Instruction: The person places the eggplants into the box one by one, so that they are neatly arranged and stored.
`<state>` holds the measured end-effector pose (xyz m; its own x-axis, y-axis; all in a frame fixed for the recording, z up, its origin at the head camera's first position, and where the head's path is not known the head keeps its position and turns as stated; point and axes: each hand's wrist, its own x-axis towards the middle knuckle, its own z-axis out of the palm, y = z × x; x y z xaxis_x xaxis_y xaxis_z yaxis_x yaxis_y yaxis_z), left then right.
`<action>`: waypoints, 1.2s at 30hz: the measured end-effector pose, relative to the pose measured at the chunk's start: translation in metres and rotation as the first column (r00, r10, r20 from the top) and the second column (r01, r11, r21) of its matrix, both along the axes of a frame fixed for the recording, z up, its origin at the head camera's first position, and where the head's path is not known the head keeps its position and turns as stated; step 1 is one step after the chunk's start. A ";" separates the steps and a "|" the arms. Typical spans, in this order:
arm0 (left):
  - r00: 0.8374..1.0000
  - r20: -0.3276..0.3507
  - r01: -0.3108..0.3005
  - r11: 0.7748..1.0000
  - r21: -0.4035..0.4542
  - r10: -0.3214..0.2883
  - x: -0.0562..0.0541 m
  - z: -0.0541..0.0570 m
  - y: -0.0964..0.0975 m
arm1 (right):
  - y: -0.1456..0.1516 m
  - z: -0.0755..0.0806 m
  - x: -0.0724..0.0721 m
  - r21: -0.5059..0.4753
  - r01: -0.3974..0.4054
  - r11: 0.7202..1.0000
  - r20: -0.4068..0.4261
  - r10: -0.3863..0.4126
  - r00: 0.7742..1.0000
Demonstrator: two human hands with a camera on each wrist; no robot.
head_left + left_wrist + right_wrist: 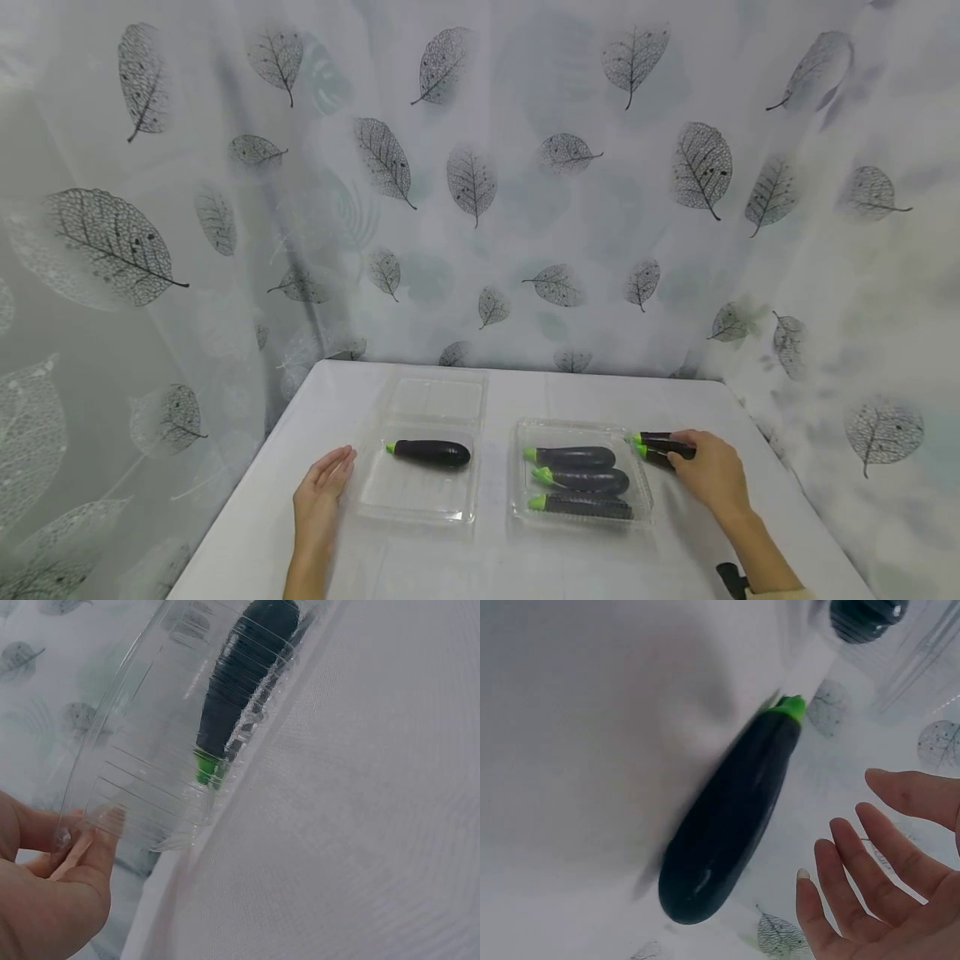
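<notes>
My left hand (318,500) is beside the left edge of an open clear plastic container (423,504), fingers straight. In the left wrist view its fingertips (112,817) overlap the container's corner. One dark eggplant (431,452) with a green stem lies inside, seen through the ribbed wall in the left wrist view. My right hand (712,473) reaches over two eggplants (655,437) on the table, overlapping their rounded ends in the head view. In the right wrist view its fingers are spread, with nothing between them, near one eggplant (727,817).
A second clear plastic container (517,492) stands right of the first, with three eggplants (581,481) side by side in it. The first container's lid (435,400) lies folded back. A leaf-patterned curtain (480,208) surrounds the white table (495,567).
</notes>
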<state>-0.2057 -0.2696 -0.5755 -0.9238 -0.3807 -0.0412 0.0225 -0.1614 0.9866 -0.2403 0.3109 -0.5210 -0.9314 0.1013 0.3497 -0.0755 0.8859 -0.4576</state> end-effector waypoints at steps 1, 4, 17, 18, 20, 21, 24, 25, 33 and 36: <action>1.000 0.000 0.000 1.000 0.003 0.000 0.000 0.000 0.000 | 0.002 -0.001 -0.001 0.007 -0.001 1.000 0.010 0.001 1.000; 1.000 0.002 0.000 1.000 -0.004 0.000 0.000 0.000 -0.001 | 0.007 -0.004 -0.004 0.024 0.004 1.000 0.056 -0.006 0.998; 1.000 -0.003 -0.021 0.999 -0.031 0.021 -0.001 -0.004 0.000 | 0.019 -0.021 -0.012 0.124 0.027 0.992 0.124 -0.043 0.991; 1.000 -0.005 -0.018 0.999 -0.036 0.018 0.000 -0.004 0.000 | 0.020 -0.023 -0.012 0.135 0.026 0.990 0.110 -0.041 0.993; 1.000 -0.007 -0.011 0.999 -0.052 0.011 0.001 -0.005 0.000 | 0.021 -0.025 -0.011 0.160 0.023 0.987 0.083 -0.036 0.996; 1.000 -0.009 -0.009 0.998 -0.056 0.008 0.002 -0.005 0.000 | 0.021 -0.026 -0.011 0.169 0.024 0.985 0.078 -0.037 0.996; 1.000 -0.006 -0.005 0.998 -0.066 0.004 0.002 -0.005 0.000 | 0.022 -0.029 -0.012 0.196 0.029 0.980 0.070 -0.044 0.997; 1.000 -0.006 -0.003 0.998 -0.067 0.002 0.002 -0.005 0.000 | 0.023 -0.030 -0.012 0.203 0.029 0.979 0.069 -0.044 0.997; 1.000 -0.017 -0.003 0.998 -0.060 0.002 0.002 -0.005 0.000 | 0.023 -0.034 -0.013 0.229 0.014 0.973 0.032 -0.022 0.999; 1.000 -0.013 -0.002 0.998 -0.065 0.002 0.001 -0.005 0.000 | 0.024 -0.036 -0.014 0.233 0.023 0.972 0.044 -0.034 0.998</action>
<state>-0.2044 -0.2698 -0.5803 -0.9233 -0.3840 -0.0045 0.0354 -0.0970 0.9947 -0.2548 0.3347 -0.5571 -0.9453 0.0487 0.3225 -0.0324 0.9699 -0.2414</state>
